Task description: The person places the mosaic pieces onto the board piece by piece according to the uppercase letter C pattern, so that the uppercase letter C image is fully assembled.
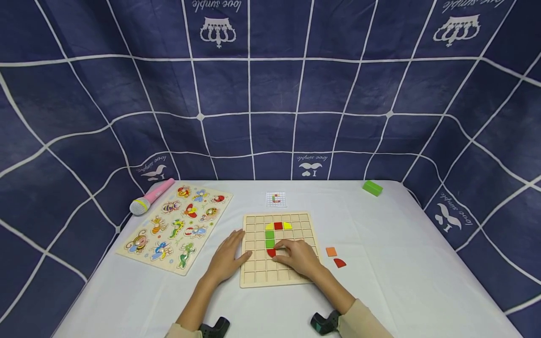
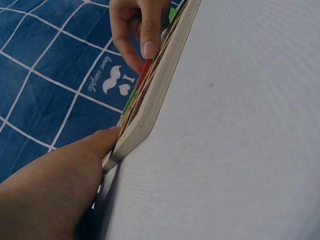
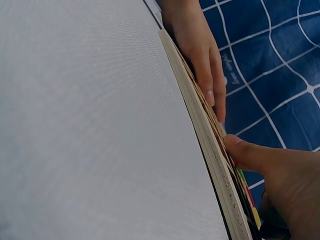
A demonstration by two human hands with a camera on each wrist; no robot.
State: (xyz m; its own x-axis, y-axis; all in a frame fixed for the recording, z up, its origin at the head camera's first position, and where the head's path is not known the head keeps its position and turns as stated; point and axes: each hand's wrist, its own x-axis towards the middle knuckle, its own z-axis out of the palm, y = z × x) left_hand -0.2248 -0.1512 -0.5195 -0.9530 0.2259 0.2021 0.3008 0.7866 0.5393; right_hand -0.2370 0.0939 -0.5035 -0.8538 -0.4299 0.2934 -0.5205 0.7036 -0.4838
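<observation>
A wooden grid board point(image 1: 253, 277) lies flat on the white table. My left hand point(image 1: 226, 258) rests along its left edge, fingers extended and thumb on the rim. Over the board's middle, my right hand point(image 1: 300, 257) pinches a red quarter-circle tile point(image 1: 271, 253) between thumb and index finger. That tile sits in the grid directly below two green squares point(image 1: 269, 239). Above them runs a row with a red square point(image 1: 278, 226) between two yellow tiles point(image 1: 287, 226). In the left wrist view, the right thumb point(image 2: 149, 47) is right at the red tile's edge.
Right of the board lie an orange square point(image 1: 331, 252) and another red quarter-circle point(image 1: 340, 263). A small pattern card point(image 1: 276, 199) is behind it. An insect puzzle board point(image 1: 169, 244) and pink toy microphone point(image 1: 156, 193) lie left; a green block point(image 1: 373, 188) stands back right.
</observation>
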